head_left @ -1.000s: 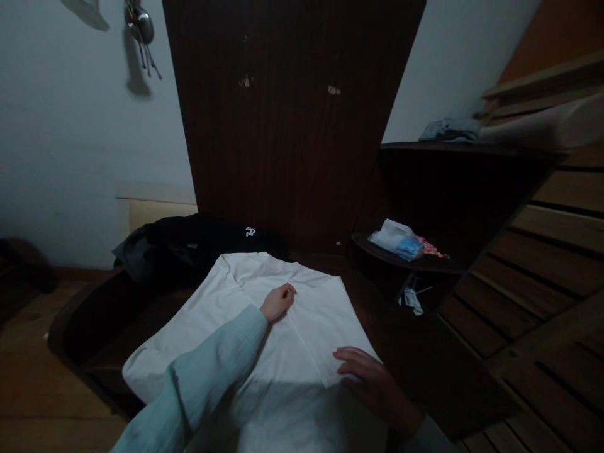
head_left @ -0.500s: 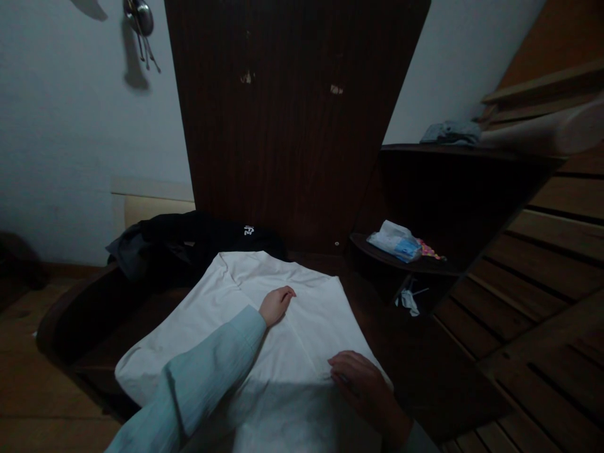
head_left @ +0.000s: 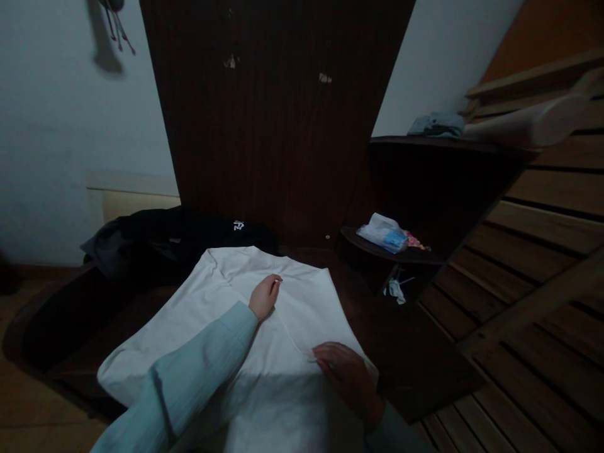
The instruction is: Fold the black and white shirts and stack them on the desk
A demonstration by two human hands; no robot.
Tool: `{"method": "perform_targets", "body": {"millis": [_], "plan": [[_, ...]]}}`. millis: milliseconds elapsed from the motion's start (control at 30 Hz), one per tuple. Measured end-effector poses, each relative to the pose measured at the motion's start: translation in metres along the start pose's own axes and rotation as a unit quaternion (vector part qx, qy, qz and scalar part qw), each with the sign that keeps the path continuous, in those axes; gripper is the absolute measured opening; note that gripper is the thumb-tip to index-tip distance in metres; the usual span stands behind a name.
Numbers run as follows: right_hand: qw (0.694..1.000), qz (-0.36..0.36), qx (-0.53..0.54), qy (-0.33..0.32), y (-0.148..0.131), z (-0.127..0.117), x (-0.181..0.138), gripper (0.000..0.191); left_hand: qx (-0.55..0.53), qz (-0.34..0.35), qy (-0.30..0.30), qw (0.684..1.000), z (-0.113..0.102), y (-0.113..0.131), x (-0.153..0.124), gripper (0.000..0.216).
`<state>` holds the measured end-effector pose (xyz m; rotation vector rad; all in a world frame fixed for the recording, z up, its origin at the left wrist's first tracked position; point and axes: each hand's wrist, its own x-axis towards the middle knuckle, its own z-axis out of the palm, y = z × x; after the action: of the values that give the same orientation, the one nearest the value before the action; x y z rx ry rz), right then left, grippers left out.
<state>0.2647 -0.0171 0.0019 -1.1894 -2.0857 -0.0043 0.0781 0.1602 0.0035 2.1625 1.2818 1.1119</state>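
A white garment (head_left: 302, 296) lies spread out in front of me, its near part in shadow. My left hand (head_left: 265, 297) is on its upper middle, the fingers closed in a pinch on the cloth. Lower and to the right, my right hand (head_left: 346, 377) pinches the same garment between thumb and fingers. A straight ridge or edge of cloth runs between the two hands. The right fingertips are dim, so the exact grip is hard to see.
A dark garment (head_left: 155, 236) lies behind on the dark wooden seat (head_left: 127, 308). At right, a corner shelf (head_left: 448, 148) carries folded cloth (head_left: 436, 124), and a lower shelf holds a plastic packet (head_left: 384, 234). Wooden slats (head_left: 533, 302) stand farther right.
The view has shifted, so everything sits farther left and slightly higher. My right hand has closed on the cloth, and the ridge between my hands looks more raised and taut.
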Motion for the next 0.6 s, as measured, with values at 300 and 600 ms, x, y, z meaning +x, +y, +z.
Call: {"method": "perform_targets", "body": {"millis": [300, 600], "plan": [[0.998, 0.028, 0.004, -0.048, -0.005, 0.004, 0.006, 0.024, 0.055, -0.039, -0.011, 0.998, -0.002, 0.003, -0.001, 0.019], [0.981, 0.138, -0.038, -0.130, 0.043, -0.054, 0.045, 0.041, 0.085, -0.076, -0.038, 0.993, -0.005, 0.010, -0.001, 0.021]]}}
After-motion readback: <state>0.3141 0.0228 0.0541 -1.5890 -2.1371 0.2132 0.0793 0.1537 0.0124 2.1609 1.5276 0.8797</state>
